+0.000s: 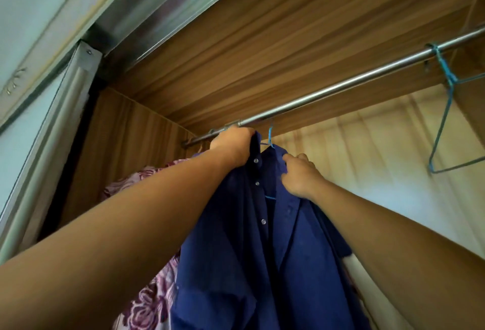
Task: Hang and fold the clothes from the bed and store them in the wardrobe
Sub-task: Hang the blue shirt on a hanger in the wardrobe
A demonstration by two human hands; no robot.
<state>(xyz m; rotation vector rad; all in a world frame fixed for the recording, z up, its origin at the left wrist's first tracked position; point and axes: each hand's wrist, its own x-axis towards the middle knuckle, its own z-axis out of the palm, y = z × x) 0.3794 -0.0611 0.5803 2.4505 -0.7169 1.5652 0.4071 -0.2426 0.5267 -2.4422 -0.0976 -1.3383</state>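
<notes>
Navy button-up shirt (262,237) on a blue wire hanger (270,138) just under the wardrobe rail (341,90); left hand (233,146) and right hand (301,174) each grip its collar. Wood-grain wardrobe ceiling (288,41), floral garment (147,303) beside, empty hanger (446,119) further right.

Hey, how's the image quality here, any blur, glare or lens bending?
Head view: the top-left frame and wall are motion-smeared; the metal hanging rail bows from wide-angle distortion and carries a bright streak of glare; the navy button-up shirt and both hands, left and right, look fairly sharp.
</notes>
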